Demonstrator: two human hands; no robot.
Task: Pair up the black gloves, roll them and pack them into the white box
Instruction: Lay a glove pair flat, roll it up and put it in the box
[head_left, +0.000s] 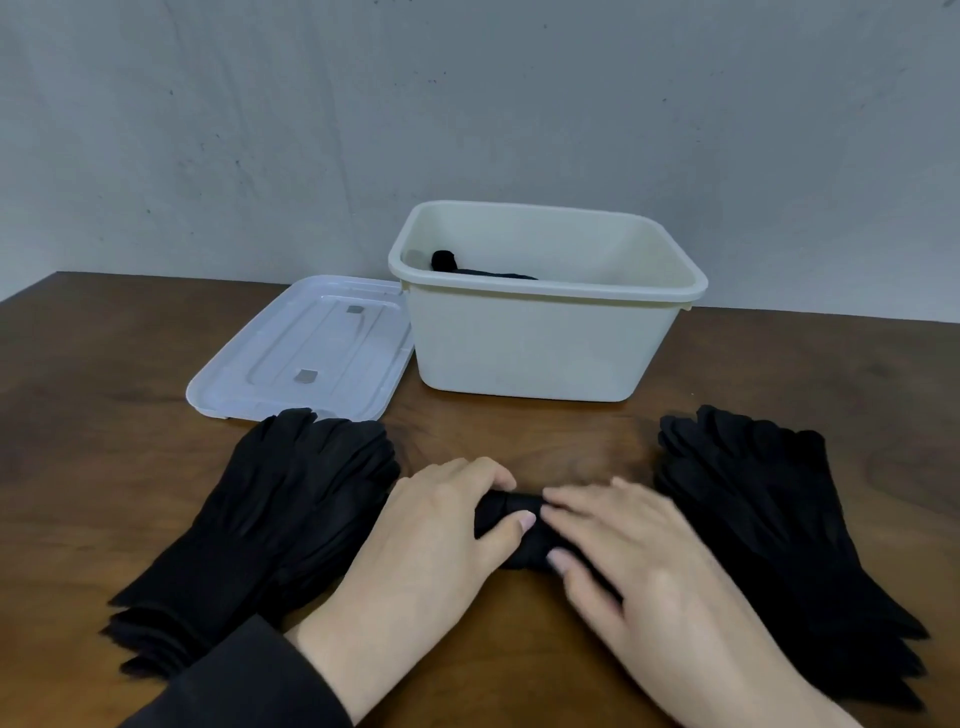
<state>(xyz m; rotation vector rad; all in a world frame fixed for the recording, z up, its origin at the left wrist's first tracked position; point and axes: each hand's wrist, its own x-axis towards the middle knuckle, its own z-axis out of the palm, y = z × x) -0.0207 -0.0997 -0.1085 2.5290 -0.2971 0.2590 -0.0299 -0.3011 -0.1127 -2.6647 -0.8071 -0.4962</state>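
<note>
My left hand (431, 525) and my right hand (639, 551) both sit on a rolled bundle of black gloves (511, 530) lying on the brown counter (519, 431) right in front of me. On the left, my fingers (485, 475) curl over the far side of the roll while my thumb presses against its near side, so I have it gripped. On the right, my fingers (576, 506) lie fairly straight and spread across the top of the roll, the thumb tucked against its near edge; they look a little blurred, and I press rather than clasp.

To the left of my hands lies a flat stack of black gloves (270, 519), fingertips pointing away from me. A second stack (769, 525) lies to the right, also with the fingertips away.

Beyond the roll stands the white box (535, 343), uncovered, with one dark rolled pair (457, 265) inside at its left end. The box's translucent lid (306, 348) lies flat on the counter just beside the box on the left, touching the fingertips of the left stack. My dark sleeve (249, 680) covers my left wrist.
</note>
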